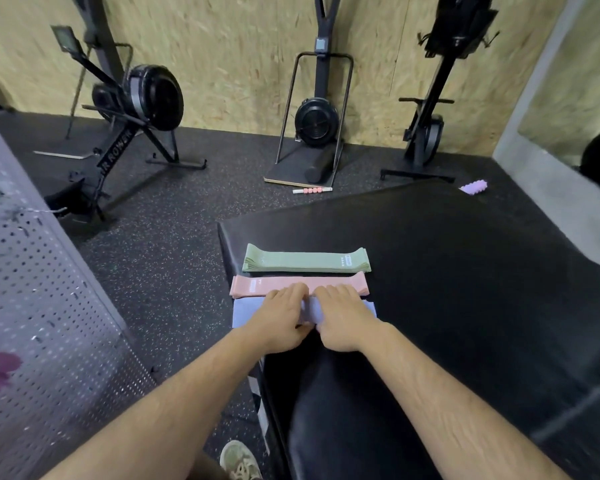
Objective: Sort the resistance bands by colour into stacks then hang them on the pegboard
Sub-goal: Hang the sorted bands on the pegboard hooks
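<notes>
Both hands are down side by side on the lavender band stack [245,313]. The left hand [281,320] and right hand [343,320] each have fingers curled over its far edge and thumbs at the near edge, gripping the middle so that the fabric bunches up between them.

That stack lies on a large black padded mat [465,271], near the mat's left edge and nearest the person. A grey pegboard [32,271] stands at the left, tilted in the view, apart from the mat. Against the chipboard wall stand a folded rowing machine [129,109], a ski trainer [317,119] on its base, and another upright rower [426,126].

On the mat, the green band stack [305,260] lies farthest away. The pink band stack [257,285] lies between it and the lavender one, just beside both, and the fingertips reach its near edge.

A purple knobbed roller [473,187] lies on the floor past the mat's far corner. A massage stick [312,190] with pink beads lies by the ski trainer's base. A pale shoe [238,460] shows at the bottom.
</notes>
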Motion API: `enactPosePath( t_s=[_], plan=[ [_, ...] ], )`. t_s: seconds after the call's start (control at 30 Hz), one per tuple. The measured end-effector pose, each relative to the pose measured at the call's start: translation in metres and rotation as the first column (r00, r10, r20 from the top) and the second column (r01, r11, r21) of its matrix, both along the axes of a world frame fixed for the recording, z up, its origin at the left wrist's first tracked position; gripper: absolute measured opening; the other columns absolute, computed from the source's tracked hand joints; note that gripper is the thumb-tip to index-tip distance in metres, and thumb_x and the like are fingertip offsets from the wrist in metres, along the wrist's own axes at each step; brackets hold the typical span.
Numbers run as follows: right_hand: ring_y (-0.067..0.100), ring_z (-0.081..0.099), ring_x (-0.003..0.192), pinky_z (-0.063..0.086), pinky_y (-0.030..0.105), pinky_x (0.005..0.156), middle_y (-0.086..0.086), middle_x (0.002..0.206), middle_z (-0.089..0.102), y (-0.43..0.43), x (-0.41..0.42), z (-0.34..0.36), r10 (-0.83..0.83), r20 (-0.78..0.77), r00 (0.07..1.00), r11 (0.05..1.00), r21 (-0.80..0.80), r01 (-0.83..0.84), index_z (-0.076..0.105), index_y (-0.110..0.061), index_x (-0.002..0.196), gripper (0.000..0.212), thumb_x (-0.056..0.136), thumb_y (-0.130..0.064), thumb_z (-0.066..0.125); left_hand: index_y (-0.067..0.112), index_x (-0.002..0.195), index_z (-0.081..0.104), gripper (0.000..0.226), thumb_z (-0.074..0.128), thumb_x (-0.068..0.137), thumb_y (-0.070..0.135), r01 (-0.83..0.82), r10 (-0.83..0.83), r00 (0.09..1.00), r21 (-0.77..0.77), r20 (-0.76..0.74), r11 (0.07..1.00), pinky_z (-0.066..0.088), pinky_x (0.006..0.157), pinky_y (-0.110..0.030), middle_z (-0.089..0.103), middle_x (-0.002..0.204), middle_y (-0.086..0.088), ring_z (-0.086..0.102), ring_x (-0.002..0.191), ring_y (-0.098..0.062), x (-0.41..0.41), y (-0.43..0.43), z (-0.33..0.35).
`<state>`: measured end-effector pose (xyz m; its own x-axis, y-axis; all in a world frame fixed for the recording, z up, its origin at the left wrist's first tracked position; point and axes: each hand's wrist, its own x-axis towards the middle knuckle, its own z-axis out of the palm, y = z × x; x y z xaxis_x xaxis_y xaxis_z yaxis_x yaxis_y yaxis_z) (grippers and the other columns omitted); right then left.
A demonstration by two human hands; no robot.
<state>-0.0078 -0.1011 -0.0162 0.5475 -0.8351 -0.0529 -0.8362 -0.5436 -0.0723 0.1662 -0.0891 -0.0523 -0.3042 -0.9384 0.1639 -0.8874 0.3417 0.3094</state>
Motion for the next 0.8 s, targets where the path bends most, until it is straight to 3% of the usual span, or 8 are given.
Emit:
enactPosePath(
  t_s=[0.07,0.17,0.23,0.3,0.4,0.53,0.7,0.8],
  plan=[
    [0.023,0.043,0.1,0.029,0.032,0.084,0.001,0.113,0.05,0.005,-0.001,0.016,0.003,0.097,0.995,0.998,0.058,-0.009,0.044,-0.017,0.112,0.037,0.083,-0.029,0.063,0.014,0.111,0.044,0.055,0.076,0.076,0.043,-0.008,0.007,0.999,-0.009,-0.052,1.0,0.028,0.078,-0.035,0.048,0.099,0.007,0.047,0.085,-0.022,0.005,0.009,0.017],
    [0.018,0.039,0.1,0.028,0.029,0.081,-0.004,0.117,0.047,0.014,0.003,0.043,0.039,0.152,0.988,0.996,0.08,-0.051,0.043,-0.019,0.127,0.053,0.081,-0.024,0.068,0.016,0.108,0.042,0.05,0.076,0.075,0.035,-0.015,0.014,0.998,-0.027,-0.054,1.0,0.022,0.072,-0.032,0.047,0.096,0.008,0.049,0.087,-0.023,0.015,0.021,0.048],
    [0.018,0.044,0.107,0.027,0.023,0.079,-0.006,0.121,0.048,0.021,0.011,0.065,0.06,0.205,0.977,0.994,0.076,-0.077,0.039,-0.023,0.134,0.059,0.082,-0.018,0.065,0.017,0.112,0.042,0.045,0.072,0.079,0.026,-0.036,0.034,0.998,-0.036,-0.051,0.999,0.025,0.073,-0.033,0.046,0.096,0.009,0.051,0.091,-0.027,0.025,0.03,0.07],
    [0.015,0.048,0.099,0.029,0.015,0.07,-0.006,0.121,0.052,0.026,0.019,0.085,0.048,0.289,0.956,0.992,0.095,-0.078,0.036,-0.028,0.135,0.056,0.086,-0.018,0.062,0.024,0.108,0.037,0.044,0.068,0.077,0.022,-0.072,0.073,0.989,0.008,-0.127,0.997,0.031,0.066,-0.035,0.049,0.089,0.008,0.048,0.087,-0.027,0.036,0.04,0.095],
    [0.01,0.055,0.085,0.041,0.019,0.065,-0.006,0.111,0.053,0.027,0.031,0.103,0.013,0.467,0.884,0.978,0.179,-0.109,0.03,-0.034,0.126,0.055,0.088,-0.024,0.067,0.031,0.103,0.033,0.045,0.067,0.074,0.033,-0.07,0.08,0.965,0.049,-0.248,0.996,0.034,0.059,-0.034,0.05,0.081,0.009,0.051,0.077,-0.023,0.052,0.06,0.131],
    [0.014,0.061,0.099,0.052,0.038,0.09,-0.004,0.115,0.054,0.027,0.063,0.122,-0.033,0.668,0.744,0.951,0.25,-0.182,0.034,-0.046,0.11,0.051,0.08,-0.025,0.069,0.033,0.106,0.034,0.045,0.071,0.08,0.033,-0.13,0.175,0.91,0.142,-0.377,0.981,0.043,0.065,-0.036,0.059,0.088,-0.006,0.05,0.071,-0.016,0.082,0.086,0.168],
    [0.015,0.057,0.083,0.047,0.028,0.073,0.009,0.11,0.059,0.035,0.137,0.145,-0.074,0.83,0.554,0.904,0.29,-0.315,0.043,-0.037,0.103,0.04,0.068,-0.031,0.062,0.036,0.109,0.039,0.048,0.071,0.08,0.057,-0.325,0.349,0.87,0.13,-0.347,0.937,0.047,0.073,-0.034,0.064,0.104,0.0,0.056,0.088,-0.014,0.133,0.119,0.214],
    [0.016,0.057,0.082,0.048,0.031,0.073,0.008,0.109,0.059,0.04,0.186,0.155,-0.025,0.86,0.51,0.876,0.265,-0.404,0.044,-0.035,0.105,0.035,0.079,-0.025,0.065,0.04,0.106,0.04,0.042,0.07,0.08,0.054,-0.467,0.473,0.845,0.086,-0.251,0.88,0.049,0.083,-0.037,0.056,0.108,0.0,0.048,0.103,-0.019,0.167,0.14,0.234]
  ],
)
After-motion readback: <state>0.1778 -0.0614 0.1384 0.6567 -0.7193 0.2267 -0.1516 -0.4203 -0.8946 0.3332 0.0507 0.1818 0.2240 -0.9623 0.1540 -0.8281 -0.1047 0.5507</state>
